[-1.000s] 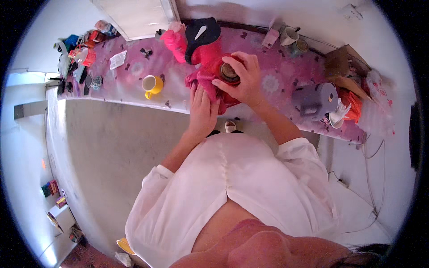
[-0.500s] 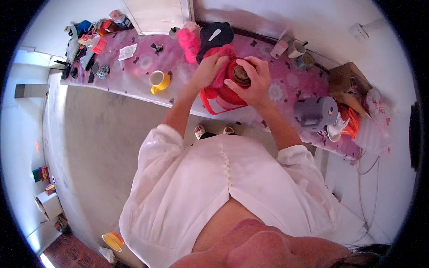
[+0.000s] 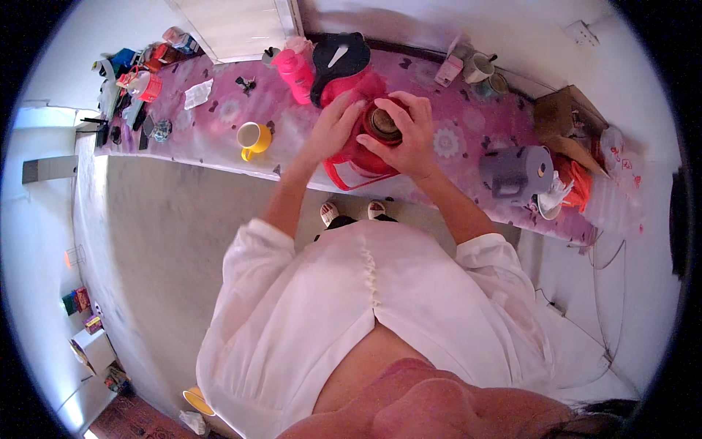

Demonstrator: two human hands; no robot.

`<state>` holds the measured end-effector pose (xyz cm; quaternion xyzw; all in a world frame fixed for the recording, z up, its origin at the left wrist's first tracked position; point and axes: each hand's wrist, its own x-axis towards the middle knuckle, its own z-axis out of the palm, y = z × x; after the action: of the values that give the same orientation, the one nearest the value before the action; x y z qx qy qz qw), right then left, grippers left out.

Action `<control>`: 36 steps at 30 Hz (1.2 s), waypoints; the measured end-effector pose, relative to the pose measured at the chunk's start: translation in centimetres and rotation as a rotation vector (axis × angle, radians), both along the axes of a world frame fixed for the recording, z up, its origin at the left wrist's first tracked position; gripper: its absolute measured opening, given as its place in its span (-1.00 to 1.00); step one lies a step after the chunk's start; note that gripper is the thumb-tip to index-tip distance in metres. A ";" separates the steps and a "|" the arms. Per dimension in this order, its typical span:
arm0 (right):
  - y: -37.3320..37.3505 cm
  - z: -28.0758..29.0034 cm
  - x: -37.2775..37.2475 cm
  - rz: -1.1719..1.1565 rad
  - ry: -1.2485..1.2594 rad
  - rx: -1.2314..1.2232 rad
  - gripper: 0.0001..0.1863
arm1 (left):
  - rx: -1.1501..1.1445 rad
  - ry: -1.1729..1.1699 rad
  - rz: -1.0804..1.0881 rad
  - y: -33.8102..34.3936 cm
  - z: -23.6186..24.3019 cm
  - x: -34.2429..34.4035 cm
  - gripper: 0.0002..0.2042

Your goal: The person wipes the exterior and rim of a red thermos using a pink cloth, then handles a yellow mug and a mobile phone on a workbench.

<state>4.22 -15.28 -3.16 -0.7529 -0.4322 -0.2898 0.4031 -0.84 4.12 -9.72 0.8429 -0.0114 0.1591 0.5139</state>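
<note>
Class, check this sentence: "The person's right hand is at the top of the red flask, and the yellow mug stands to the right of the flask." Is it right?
Not quite. The yellow mug stands to the left of the red flask, as the head view shows. The right hand is indeed at the flask's top.

We list one worktop (image 3: 210, 135), one yellow mug (image 3: 256, 139), one red flask (image 3: 357, 162), one pink bottle (image 3: 296, 77), one purple-grey jug (image 3: 515, 172) and one cardboard box (image 3: 561, 113). We count two sandals (image 3: 329, 213) and one wall socket (image 3: 582, 31).
</note>
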 end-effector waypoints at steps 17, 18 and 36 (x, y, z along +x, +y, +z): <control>0.1 0.5 0.2 -0.016 -0.025 -0.021 -0.33 | -0.242 0.262 0.137 0.9 3.3 -5.7 -0.67; 0.1 0.3 0.2 -0.010 -0.021 -0.021 -0.33 | -0.243 0.265 0.144 -0.2 3.5 -7.2 -0.67; 0.4 0.7 -0.1 0.034 0.039 -0.014 -0.36 | -0.628 0.104 0.348 -3.7 -5.1 -11.6 -0.72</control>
<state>4.14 -14.91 -2.49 -0.7539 -0.4388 -0.2650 0.4111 -12.48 0.43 -14.81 0.6402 0.2076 0.1969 0.7129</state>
